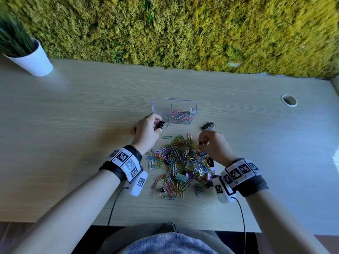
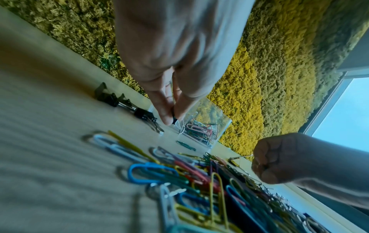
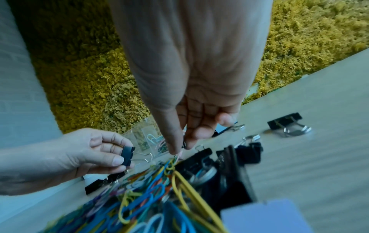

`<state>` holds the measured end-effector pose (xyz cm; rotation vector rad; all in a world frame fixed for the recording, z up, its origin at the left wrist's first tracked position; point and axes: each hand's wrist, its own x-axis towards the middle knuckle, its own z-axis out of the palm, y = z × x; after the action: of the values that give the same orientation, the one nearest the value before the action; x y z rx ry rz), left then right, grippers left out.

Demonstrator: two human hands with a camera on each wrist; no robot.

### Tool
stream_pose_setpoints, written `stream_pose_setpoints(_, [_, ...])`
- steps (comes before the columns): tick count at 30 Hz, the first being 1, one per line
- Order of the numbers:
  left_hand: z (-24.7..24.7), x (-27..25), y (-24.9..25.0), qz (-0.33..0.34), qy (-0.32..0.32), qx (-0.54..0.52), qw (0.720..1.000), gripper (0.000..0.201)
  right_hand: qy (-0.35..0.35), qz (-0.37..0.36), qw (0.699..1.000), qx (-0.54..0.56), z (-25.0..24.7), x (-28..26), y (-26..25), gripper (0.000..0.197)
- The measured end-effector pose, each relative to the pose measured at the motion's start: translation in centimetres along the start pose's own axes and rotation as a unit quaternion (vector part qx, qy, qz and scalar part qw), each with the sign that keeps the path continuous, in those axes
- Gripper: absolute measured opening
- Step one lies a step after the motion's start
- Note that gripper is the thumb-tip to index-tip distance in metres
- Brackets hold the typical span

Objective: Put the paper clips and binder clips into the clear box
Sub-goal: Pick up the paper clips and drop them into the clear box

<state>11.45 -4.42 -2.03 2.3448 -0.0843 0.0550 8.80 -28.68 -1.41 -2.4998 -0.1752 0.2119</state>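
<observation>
Desk's far edge holds the clear box (image 1: 174, 109); my left hand (image 1: 146, 131) pinches a binder clip (image 1: 161, 124), right hand (image 1: 214, 143) pinches something small I cannot identify — snagged paper clips (image 1: 179, 162) could scatter.

Looks like an office desk setup

Wood desk (image 1: 73, 110) with cable hole (image 1: 289, 100), moss wall (image 1: 183, 30) behind, potted plant (image 1: 27, 54) far left.

Clip pile (image 1: 180, 163) before clear box (image 1: 174, 110)

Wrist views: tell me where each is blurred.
Left wrist view: the near paper clips and table smear, while the clear box stays fairly sharp. Right wrist view: the near paper clips blur; the left hand holding a binder clip is crisp.
</observation>
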Motion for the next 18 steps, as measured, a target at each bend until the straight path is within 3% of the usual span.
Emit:
stream_pose_setpoints(5, [0.7,0.1,-0.4,0.014,0.0,0.025,1.0,0.035,0.035,0.054,0.996,0.07,-1.2,0.4,0.6,0.025])
stream_pose_setpoints(11, [0.6,-0.6,-0.6,0.029,-0.017,0.022,0.999,0.041,0.097,0.079,0.982,0.143,-2.6,1.0,0.7,0.011])
stream_pose_setpoints(14, [0.6,-1.0,-0.7,0.035,-0.022,0.022,0.999,0.044,0.151,0.089,0.979,0.1,-3.1,1.0,0.4,0.006])
stream_pose_setpoints(18, [0.3,-1.8,-0.8,0.064,-0.019,0.061,0.996,0.044,0.208,0.054,0.977,-0.002,-2.7,1.1,0.3,0.018])
